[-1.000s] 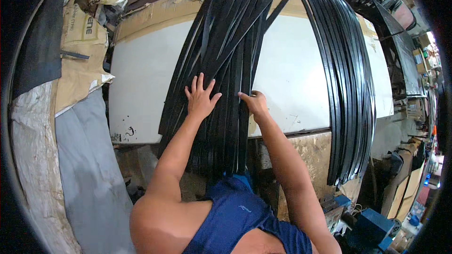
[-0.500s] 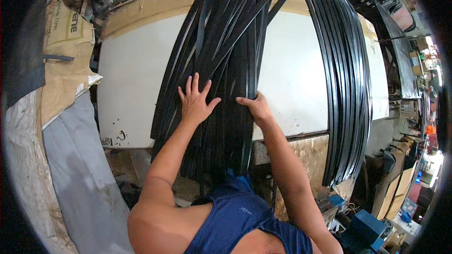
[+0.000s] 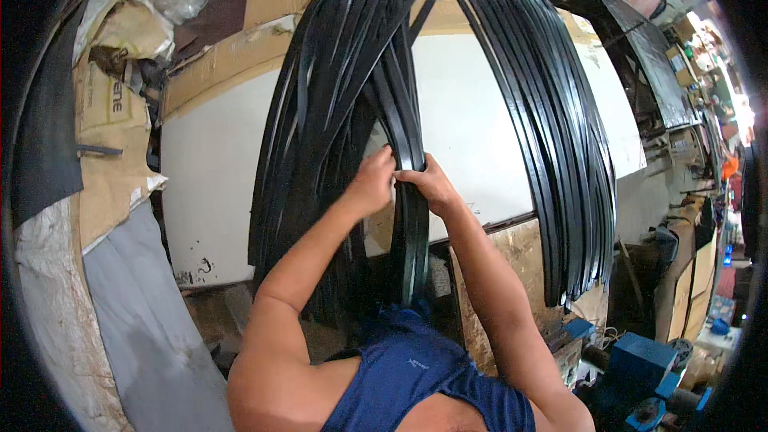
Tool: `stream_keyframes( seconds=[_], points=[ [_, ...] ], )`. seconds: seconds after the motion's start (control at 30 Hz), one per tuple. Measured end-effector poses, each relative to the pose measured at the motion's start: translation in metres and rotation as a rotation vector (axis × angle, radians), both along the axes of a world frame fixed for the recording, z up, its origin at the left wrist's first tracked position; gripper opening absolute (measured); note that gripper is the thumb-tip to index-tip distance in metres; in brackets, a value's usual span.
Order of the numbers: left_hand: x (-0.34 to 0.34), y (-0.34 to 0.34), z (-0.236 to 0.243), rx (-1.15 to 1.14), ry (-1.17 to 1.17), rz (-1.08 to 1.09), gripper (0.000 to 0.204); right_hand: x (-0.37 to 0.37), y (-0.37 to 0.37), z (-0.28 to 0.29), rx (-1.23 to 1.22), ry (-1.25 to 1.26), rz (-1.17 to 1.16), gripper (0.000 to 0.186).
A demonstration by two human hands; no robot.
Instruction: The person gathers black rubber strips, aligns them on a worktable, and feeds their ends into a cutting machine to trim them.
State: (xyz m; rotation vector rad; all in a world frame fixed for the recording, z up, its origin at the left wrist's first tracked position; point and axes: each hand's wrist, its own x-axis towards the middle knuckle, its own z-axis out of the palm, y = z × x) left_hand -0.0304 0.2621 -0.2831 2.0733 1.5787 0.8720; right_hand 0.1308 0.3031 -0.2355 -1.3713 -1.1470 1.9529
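Long, flat black strips hang in a thick pile (image 3: 308,112) down the middle of a white board (image 3: 472,112). My right hand (image 3: 433,184) is closed round a narrow bundle of black strips (image 3: 411,240) at the pile's right side, its thumb lying across the front. Against the left edge of that same bundle, my left hand (image 3: 374,183) is closed with curled fingers; part of its grip is hidden. Between the bundle and the rest of the pile a gap shows the board behind. Further right hangs a second, neater group of shiny black strips (image 3: 552,136).
At the left lie a grey cloth (image 3: 144,304) and brown paper sacks (image 3: 112,128). Brown cardboard (image 3: 220,68) lines the board's far edge. A worn wooden panel (image 3: 500,272) stands below the board, and a blue machine (image 3: 640,364) sits at the lower right.
My left hand has moved right from lying spread on the pile to the bundle beside my right hand. The bundle has come apart from the pile, opening a gap.
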Motion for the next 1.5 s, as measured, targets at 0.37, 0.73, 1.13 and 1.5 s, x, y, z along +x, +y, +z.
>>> stream_keyframes(
  seconds=[0.37, 0.73, 1.13, 1.5],
  points=[
    [-0.044, 0.073, 0.012, 0.204, 0.210, 0.253, 0.042, 0.008, 0.016, 0.029, 0.245, -0.230, -0.022, 0.064],
    [-0.051, 0.109, -0.030, -0.085, 0.706, 0.220, 0.054, 0.097, -0.069, 0.252, 0.431, -0.425, -0.009, 0.077],
    [0.058, 0.053, 0.192, -0.253, -0.143, -0.394, 0.059, 0.226, -0.299, 0.395, 0.329, -0.630, -0.279, 0.091],
    [0.269, -0.073, 0.486, 0.392, 0.178, -1.459, 0.059, 0.274, -0.325, 0.461, 0.536, -0.831, -0.436, 0.096]
  ],
)
